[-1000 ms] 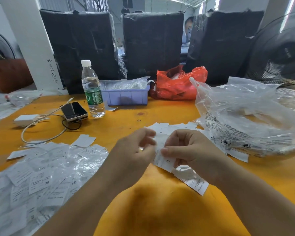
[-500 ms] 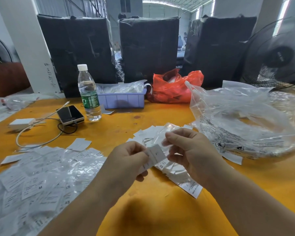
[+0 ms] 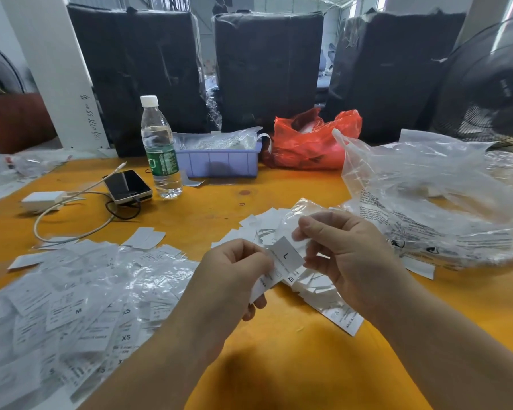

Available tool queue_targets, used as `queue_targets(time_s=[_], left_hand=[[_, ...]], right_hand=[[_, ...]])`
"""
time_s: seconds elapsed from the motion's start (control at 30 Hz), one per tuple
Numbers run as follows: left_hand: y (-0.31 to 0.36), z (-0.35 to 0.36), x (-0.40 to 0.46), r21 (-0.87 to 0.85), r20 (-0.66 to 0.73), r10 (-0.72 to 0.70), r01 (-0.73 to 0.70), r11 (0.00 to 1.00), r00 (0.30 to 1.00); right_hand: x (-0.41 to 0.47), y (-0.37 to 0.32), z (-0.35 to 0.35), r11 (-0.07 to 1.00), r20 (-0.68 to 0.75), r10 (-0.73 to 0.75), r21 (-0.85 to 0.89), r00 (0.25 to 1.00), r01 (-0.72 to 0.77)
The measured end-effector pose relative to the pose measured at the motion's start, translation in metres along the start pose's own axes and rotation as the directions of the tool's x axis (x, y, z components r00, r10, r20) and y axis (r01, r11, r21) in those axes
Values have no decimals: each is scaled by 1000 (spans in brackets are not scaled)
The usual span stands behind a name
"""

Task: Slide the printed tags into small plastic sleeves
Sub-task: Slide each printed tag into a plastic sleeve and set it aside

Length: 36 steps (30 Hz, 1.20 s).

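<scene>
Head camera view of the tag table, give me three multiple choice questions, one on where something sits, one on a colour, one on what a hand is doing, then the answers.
1. Where does the water bottle stand?
A. Just left of the purple tray
B. Inside the red bag
C. On the pile of sleeved tags

2. What colour is the crumpled bag behind the purple tray's right end?
A. Blue
B. Red
C. Green

3. What is the left hand doing?
A. Lying flat on the table
B. Gripping the bottle
C. Pinching a printed tag marked L

Answers:
1 A, the bottle stands upright on the yellow table beside the tray's left end.
2 B, the plastic is bright red.
3 C, its fingers pinch the tag marked L, while the right hand holds a clear plastic sleeve at the tag's tip.
</scene>
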<state>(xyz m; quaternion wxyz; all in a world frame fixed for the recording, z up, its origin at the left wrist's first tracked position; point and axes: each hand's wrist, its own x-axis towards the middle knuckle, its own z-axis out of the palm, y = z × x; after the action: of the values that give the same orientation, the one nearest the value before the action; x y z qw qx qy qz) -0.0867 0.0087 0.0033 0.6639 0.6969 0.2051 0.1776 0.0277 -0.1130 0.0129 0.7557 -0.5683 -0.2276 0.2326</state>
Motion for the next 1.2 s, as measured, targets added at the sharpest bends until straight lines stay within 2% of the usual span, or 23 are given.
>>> queue_targets(time_s=[0.17,0.33,0.6,0.93,1.2], left_hand=[[-2,-2,2,57,-44,17,-14,998,999],[-2,-2,1,70,-30,27,-25,997,999],[-1,-3,1,14,-21,27,-26,1000,999],[1,-3,2,-104,-53,-15,10,994,998],[-1,-2,1,-108,-47,-6,1,994,999]], right_hand=[[-2,-2,1,1000,22,-18,-22,1000,18],[-2,-3,0,999,17,-19,-38,1000,20],[-2,-2,0,997,27,-21,-69,999,23],[-1,1,0,999,51,33,7,998,-33],[-1,5,3,1000,65,20,-1,998,-20]])
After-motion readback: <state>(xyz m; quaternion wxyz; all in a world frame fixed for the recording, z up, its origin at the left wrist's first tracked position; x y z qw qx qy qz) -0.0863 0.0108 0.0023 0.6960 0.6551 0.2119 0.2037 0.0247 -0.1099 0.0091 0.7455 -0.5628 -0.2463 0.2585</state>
